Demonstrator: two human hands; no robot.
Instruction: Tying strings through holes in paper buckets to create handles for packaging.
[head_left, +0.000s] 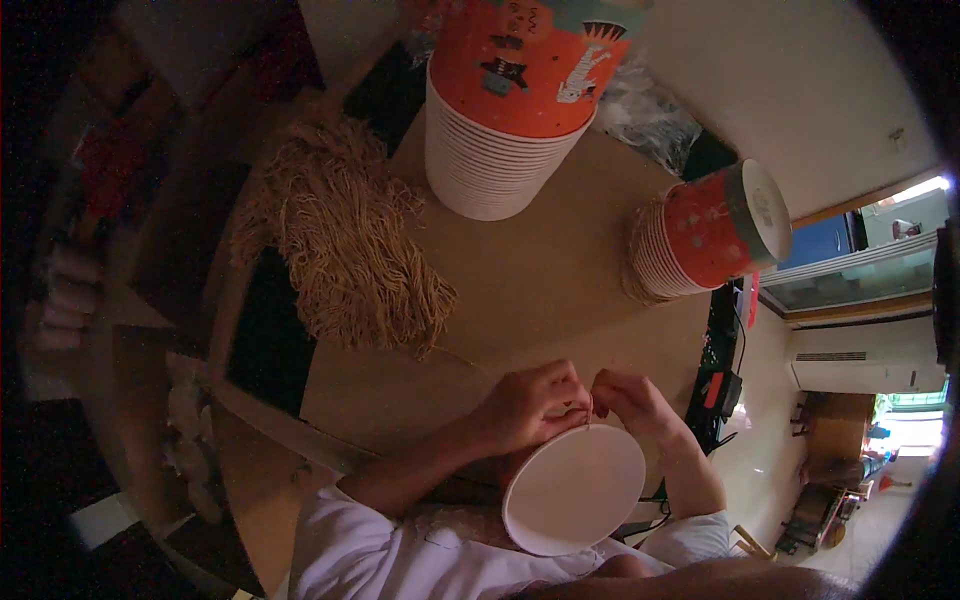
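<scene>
A paper bucket (575, 492) is tilted against my front, its white inside turned up. At the bucket's far rim my left hand (545, 402) is closed in a pinch. My right hand (637, 400) pinches close beside it, the fingertips of both hands nearly touching. A short piece of thin string (588, 420) shows between them at the rim; its ends are hidden by my fingers. Beyond my left hand lies a loose heap of brown string (360, 240).
On the cardboard-topped table (500, 280) a tall stack of orange paper buckets (505, 130) stands at the far side. A second stack (690, 240), with brown strings along its rims, lies tilted to the right. Clear plastic wrapping (650, 115) is behind. Open cardboard boxes (260, 490) stand at left.
</scene>
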